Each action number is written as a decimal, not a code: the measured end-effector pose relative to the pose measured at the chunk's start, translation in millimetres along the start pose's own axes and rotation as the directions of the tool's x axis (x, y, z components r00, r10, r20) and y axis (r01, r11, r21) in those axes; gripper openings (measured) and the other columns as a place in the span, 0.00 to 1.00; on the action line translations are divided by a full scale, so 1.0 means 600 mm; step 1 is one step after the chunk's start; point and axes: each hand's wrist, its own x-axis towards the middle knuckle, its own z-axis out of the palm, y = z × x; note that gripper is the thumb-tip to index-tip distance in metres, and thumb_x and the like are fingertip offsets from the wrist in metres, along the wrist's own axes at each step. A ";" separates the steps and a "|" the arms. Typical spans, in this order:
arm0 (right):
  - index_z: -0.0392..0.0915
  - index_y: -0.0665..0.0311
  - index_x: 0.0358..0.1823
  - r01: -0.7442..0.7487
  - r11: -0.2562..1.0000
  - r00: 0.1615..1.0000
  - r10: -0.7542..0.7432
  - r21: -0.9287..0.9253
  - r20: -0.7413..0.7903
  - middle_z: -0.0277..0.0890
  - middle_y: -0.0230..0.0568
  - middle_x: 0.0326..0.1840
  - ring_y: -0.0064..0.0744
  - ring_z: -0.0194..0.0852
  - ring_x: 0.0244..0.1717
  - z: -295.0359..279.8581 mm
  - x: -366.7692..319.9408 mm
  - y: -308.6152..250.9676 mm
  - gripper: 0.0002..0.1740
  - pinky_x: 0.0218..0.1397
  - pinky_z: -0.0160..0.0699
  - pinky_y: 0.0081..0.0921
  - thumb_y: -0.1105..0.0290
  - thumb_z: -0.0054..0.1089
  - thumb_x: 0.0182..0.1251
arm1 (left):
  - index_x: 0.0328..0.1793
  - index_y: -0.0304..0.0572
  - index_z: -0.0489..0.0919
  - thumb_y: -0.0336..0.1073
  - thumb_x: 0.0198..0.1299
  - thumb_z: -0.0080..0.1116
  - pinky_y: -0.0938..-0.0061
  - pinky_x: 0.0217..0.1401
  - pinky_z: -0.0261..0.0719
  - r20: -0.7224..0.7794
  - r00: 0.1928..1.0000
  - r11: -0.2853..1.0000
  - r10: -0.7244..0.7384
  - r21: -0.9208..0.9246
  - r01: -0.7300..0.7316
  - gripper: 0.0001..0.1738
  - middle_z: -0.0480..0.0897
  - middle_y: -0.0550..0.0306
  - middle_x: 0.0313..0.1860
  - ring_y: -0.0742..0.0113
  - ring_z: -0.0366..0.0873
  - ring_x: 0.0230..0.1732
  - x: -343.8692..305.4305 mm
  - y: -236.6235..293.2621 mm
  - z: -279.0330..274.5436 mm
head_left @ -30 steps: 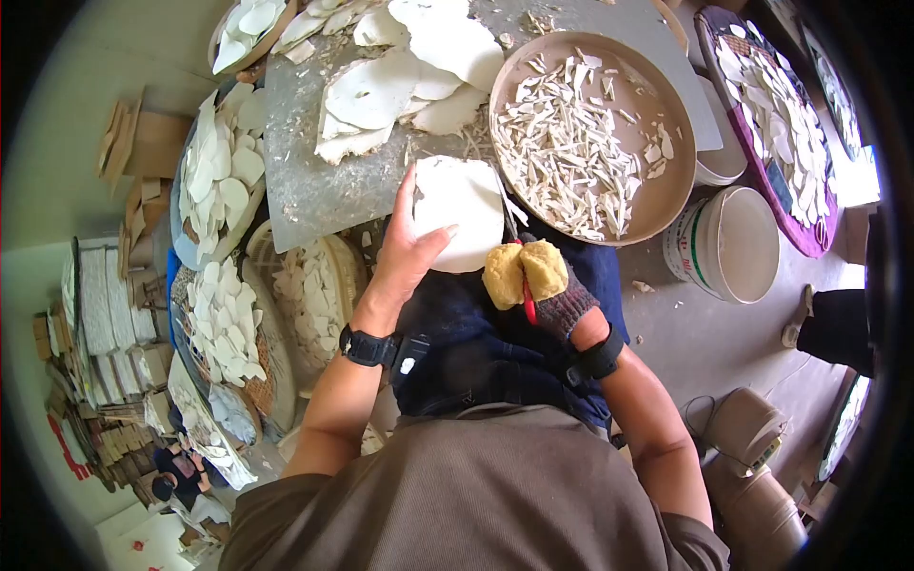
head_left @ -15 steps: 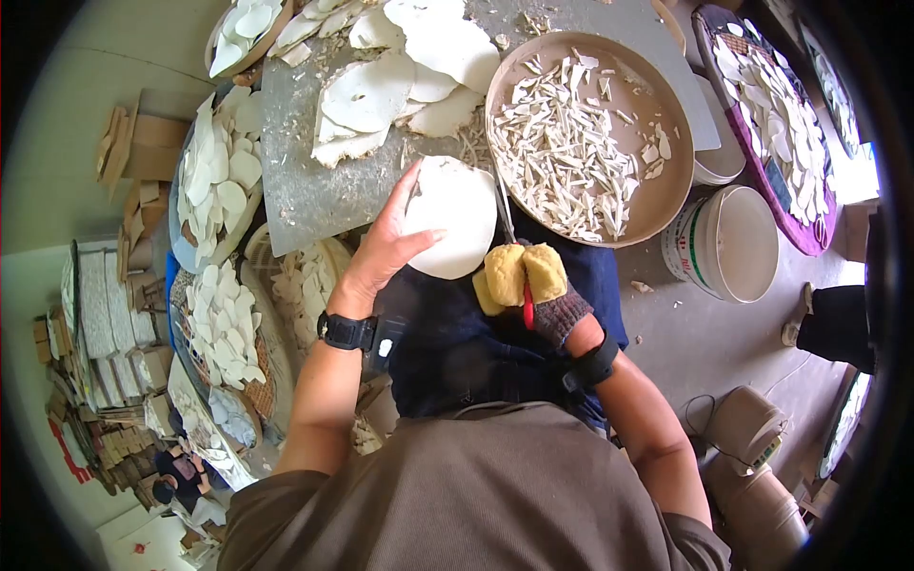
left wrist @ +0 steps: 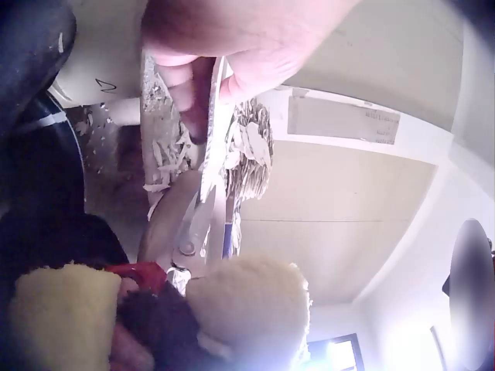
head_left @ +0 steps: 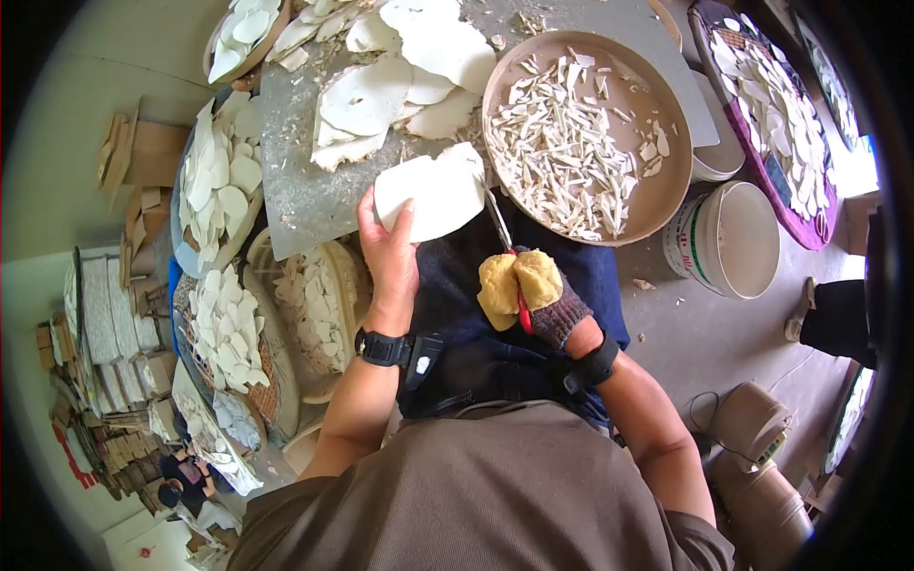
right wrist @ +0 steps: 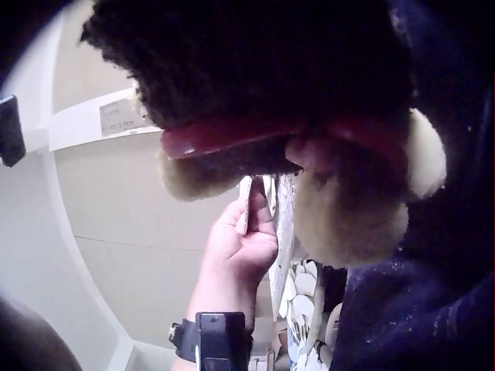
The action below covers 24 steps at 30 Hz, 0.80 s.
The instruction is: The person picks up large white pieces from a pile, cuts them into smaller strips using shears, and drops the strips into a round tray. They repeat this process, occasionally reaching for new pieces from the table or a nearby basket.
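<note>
My left hand [head_left: 390, 262] pinches a flat, thin white slice [head_left: 428, 195] by its near left edge, thumb on top and fingers beneath. In the left wrist view the slice [left wrist: 213, 139] appears edge-on. My right hand [head_left: 562, 319], in a dark knitted glove, grips scissors [head_left: 498, 224] with red handles wrapped in thick yellow foam [head_left: 538, 278]. The scissor blades [left wrist: 190, 228] are right at the slice's edge. From the right wrist, the glove and foam hide most of the blades, and the left hand [right wrist: 251, 247] shows beyond them.
Larger rough white slices [head_left: 367, 100] lie stacked on the grey table [head_left: 290, 190]. A round tray [head_left: 657, 90] of white trimmings overlaps the table's right side. Trays of white pieces [head_left: 228, 324] stand at the left. A white bucket [head_left: 738, 243] sits on the floor at right.
The left hand has turned the slice and carried it slightly left and away from my body. The right hand has stayed nearly in place with the scissors.
</note>
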 end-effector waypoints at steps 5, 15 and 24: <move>0.76 0.64 0.35 -0.061 0.991 0.996 0.052 0.118 0.079 0.78 0.45 0.34 0.47 0.76 0.37 -0.015 0.003 0.014 0.09 0.38 0.74 0.35 0.74 0.58 0.50 | 0.69 0.38 0.58 0.21 0.56 0.57 0.72 0.54 0.78 0.194 0.969 0.979 -0.153 0.162 0.123 0.34 0.72 0.51 0.56 0.66 0.75 0.54 0.033 0.025 -0.017; 0.73 0.65 0.33 -0.011 0.986 0.989 -0.014 0.166 0.149 0.76 0.48 0.32 0.51 0.75 0.36 -0.029 0.018 0.014 0.09 0.39 0.74 0.39 0.76 0.59 0.49 | 0.69 0.34 0.60 0.20 0.53 0.58 0.72 0.60 0.74 0.365 0.868 0.937 -0.335 0.226 0.266 0.35 0.72 0.51 0.59 0.65 0.72 0.58 0.077 0.058 0.006; 0.72 0.66 0.38 -0.119 0.961 0.991 0.098 0.251 0.093 0.74 0.46 0.36 0.45 0.74 0.40 -0.037 0.009 0.016 0.09 0.44 0.74 0.36 0.73 0.55 0.56 | 0.69 0.36 0.62 0.22 0.53 0.59 0.70 0.62 0.72 0.437 0.819 0.922 -0.371 0.276 0.270 0.35 0.72 0.52 0.60 0.64 0.72 0.58 0.111 0.054 0.033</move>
